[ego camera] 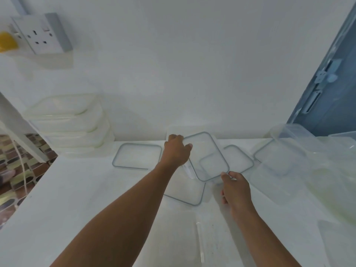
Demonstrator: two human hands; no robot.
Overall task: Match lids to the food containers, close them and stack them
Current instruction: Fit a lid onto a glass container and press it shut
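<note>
A clear rectangular lid [204, 151] with a grey seal is held tilted above the white table, over a clear container [189, 171] whose shape is hard to make out. My left hand [176, 150] grips the lid's far left edge. My right hand [235, 186] pinches its near right corner. Loose lids lie flat around it: one to the left [137, 156], one below it [185, 191], one to the right [238, 158]. A stack of closed containers [70, 124] stands at the back left.
Open clear containers [289, 149] and more plastic tubs [335, 182] crowd the table's right side. Another clear tub [200, 245] lies at the near edge. A wall socket [39, 34] hangs upper left, a blue door [327, 89] at right. The table's left edge drops to tiled floor [17, 170].
</note>
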